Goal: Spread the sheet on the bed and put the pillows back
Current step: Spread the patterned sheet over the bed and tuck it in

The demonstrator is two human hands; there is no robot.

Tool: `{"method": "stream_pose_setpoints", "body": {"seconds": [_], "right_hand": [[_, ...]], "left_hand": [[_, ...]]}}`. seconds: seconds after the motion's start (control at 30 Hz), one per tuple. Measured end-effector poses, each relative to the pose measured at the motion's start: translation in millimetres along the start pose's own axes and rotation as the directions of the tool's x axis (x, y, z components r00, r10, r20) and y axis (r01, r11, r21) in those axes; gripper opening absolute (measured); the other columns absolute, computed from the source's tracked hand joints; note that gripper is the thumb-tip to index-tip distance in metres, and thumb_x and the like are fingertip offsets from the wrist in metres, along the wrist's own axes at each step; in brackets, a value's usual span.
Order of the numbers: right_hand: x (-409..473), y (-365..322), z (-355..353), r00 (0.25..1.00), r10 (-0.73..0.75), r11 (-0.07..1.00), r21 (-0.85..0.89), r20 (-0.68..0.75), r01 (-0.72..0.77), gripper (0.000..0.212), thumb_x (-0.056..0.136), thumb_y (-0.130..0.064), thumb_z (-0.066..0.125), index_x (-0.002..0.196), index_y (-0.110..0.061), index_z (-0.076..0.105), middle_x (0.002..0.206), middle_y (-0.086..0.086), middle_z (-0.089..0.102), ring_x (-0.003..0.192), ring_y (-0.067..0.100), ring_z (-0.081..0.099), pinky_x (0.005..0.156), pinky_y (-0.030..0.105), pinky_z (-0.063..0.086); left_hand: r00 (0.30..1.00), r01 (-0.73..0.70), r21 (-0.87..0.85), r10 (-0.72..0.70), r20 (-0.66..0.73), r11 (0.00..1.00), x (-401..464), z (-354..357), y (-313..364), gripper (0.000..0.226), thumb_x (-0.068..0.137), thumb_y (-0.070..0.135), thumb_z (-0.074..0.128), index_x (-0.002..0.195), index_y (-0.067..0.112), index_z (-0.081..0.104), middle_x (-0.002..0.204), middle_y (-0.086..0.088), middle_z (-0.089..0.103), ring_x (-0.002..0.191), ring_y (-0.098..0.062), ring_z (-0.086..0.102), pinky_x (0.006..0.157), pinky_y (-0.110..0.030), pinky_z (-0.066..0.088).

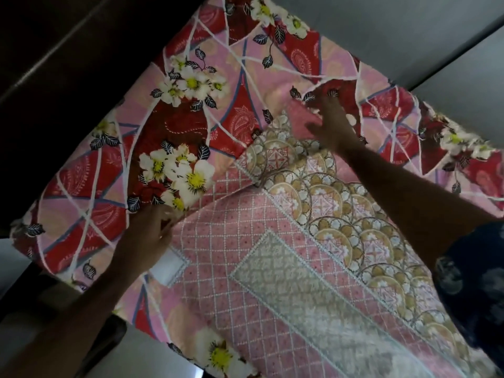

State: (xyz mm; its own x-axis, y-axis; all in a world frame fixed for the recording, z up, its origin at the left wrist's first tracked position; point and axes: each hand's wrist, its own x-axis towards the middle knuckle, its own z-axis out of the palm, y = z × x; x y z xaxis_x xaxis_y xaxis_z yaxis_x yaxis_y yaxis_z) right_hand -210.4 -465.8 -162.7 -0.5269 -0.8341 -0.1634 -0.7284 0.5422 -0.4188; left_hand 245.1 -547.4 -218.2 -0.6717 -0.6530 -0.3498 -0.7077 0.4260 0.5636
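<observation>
Two hands are seen at work on a floral pillow (169, 126) in red and pink, which is laid across the head of the bed on the pink patterned sheet (245, 257). The left hand (152, 230) is placed at the pillow's near edge, towards its left end; the fingers (170, 214) are extended, but whether the edge is pinched or merely pressed cannot be told (blur). The right hand (331, 124) is set at the pillow's near edge further right, and its fingers (317, 105) appear curled into the floral cloth, though the grip is not clearly shown. A scalloped border band (335, 205) of the sheet is seen running between the two arms. The pillow's long axis is judged to lie crosswise to the person, ahead of both hands, with the left hand nearer its free end. A second piece of floral cloth (215, 353) is noted at the lower edge; its nature cannot be determined.
</observation>
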Motion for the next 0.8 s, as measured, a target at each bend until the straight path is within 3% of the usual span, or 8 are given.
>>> {"method": "stream_pose_setpoints", "body": {"seconds": [0.13, 0.2, 0.3, 0.5, 0.57, 0.67, 0.73, 0.8], "right_hand": [[-37.6, -15.5, 14.4, 0.869, -0.156, 0.982, -0.024, 0.47, 0.189, 0.033, 0.094, -0.01, 0.066, 0.126, -0.009, 0.063, 0.134, 0.012, 0.058, 0.107, 0.017, 0.055, 0.094, 0.031, 0.043], [-45.8, -18.4, 24.6, 0.819, -0.181, 0.958, -0.091, 0.544, 0.272, 0.042, 0.09, -0.011, 0.07, 0.131, -0.012, 0.06, 0.135, 0.012, 0.055, 0.113, 0.023, 0.055, 0.096, 0.034, 0.044], [-56.0, -18.6, 37.9, 0.866, -0.213, 0.925, -0.192, 0.453, 0.328, 0.044, 0.084, -0.009, 0.074, 0.125, -0.018, 0.059, 0.128, 0.008, 0.057, 0.111, 0.026, 0.061, 0.087, 0.044, 0.057], [-108.6, -17.1, 55.7, 0.909, -0.139, 0.983, -0.059, 0.392, 0.175, 0.051, 0.09, 0.0, 0.064, 0.135, -0.007, 0.042, 0.112, 0.012, 0.068, 0.082, 0.026, 0.07, 0.063, 0.034, 0.059], [-122.4, -10.9, 58.7, 0.898, -0.137, 0.977, -0.09, 0.417, 0.191, 0.052, 0.093, -0.007, 0.065, 0.138, -0.006, 0.039, 0.112, 0.014, 0.07, 0.085, 0.029, 0.071, 0.066, 0.032, 0.056], [-115.4, -8.6, 54.6, 0.925, -0.145, 0.988, 0.007, 0.351, 0.153, 0.04, 0.095, -0.01, 0.06, 0.133, -0.009, 0.048, 0.116, 0.012, 0.069, 0.095, 0.026, 0.069, 0.076, 0.035, 0.056], [-98.9, -12.1, 48.4, 0.953, -0.226, 0.974, 0.079, 0.203, 0.214, 0.042, 0.088, -0.008, 0.064, 0.129, -0.011, 0.055, 0.119, 0.009, 0.062, 0.102, 0.02, 0.059, 0.085, 0.04, 0.055], [-76.0, -21.1, 38.5, 0.926, -0.306, 0.951, 0.107, 0.222, 0.289, 0.06, 0.082, -0.021, 0.074, 0.138, -0.019, 0.053, 0.131, 0.008, 0.056, 0.117, 0.022, 0.052, 0.104, 0.048, 0.044]], "left_hand": [[0.963, -0.2, 0.2, 0.23, -0.138, 0.959, 10.0, 2.2, 38.8, 0.036, 0.083, 0.01, 0.075, 0.116, 0.01, 0.059, 0.108, -0.01, 0.06, 0.091, -0.026, 0.06, 0.071, -0.037, 0.048], [0.96, -0.236, 0.175, 0.257, -0.108, 0.956, 22.6, 8.4, 60.7, 0.035, 0.085, 0.009, 0.073, 0.117, 0.009, 0.06, 0.11, -0.011, 0.061, 0.094, -0.027, 0.06, 0.073, -0.038, 0.048], [0.957, -0.265, 0.161, 0.28, -0.075, 0.951, 49.5, 19.5, 91.9, 0.036, 0.089, 0.014, 0.069, 0.123, 0.011, 0.058, 0.115, -0.01, 0.06, 0.102, -0.03, 0.059, 0.079, -0.044, 0.05], [0.979, -0.204, 0.335, 0.195, 0.059, 0.92, 107.2, 46.6, 146.7, 0.053, 0.094, 0.042, 0.06, 0.139, 0.016, 0.047, 0.13, -0.009, 0.059, 0.113, -0.034, 0.06, 0.087, -0.046, 0.05], [0.983, -0.174, 0.399, 0.182, 0.018, 0.9, 113.4, 51.5, 151.5, 0.034, 0.094, 0.031, 0.058, 0.125, 0.017, 0.053, 0.119, -0.008, 0.064, 0.103, -0.033, 0.064, 0.082, -0.043, 0.048], [0.987, -0.079, 0.226, 0.109, -0.12, 0.971, 115.8, 54.5, 151.2, 0.012, 0.098, 0.028, 0.053, 0.101, 0.019, 0.06, 0.094, -0.001, 0.068, 0.083, -0.025, 0.066, 0.066, -0.037, 0.048], [0.972, -0.065, 0.087, 0.083, -0.221, 0.994, 109.8, 52.6, 150.8, 0.014, 0.101, 0.028, 0.05, 0.101, 0.018, 0.06, 0.087, 0.005, 0.064, 0.074, -0.017, 0.058, 0.058, -0.033, 0.038], [0.934, -0.154, 0.025, 0.154, -0.322, 0.988, 97.3, 44.8, 153.1, 0.013, 0.104, 0.024, 0.048, 0.106, 0.016, 0.058, 0.082, 0.007, 0.058, 0.066, -0.014, 0.052, 0.054, -0.031, 0.03]]}}
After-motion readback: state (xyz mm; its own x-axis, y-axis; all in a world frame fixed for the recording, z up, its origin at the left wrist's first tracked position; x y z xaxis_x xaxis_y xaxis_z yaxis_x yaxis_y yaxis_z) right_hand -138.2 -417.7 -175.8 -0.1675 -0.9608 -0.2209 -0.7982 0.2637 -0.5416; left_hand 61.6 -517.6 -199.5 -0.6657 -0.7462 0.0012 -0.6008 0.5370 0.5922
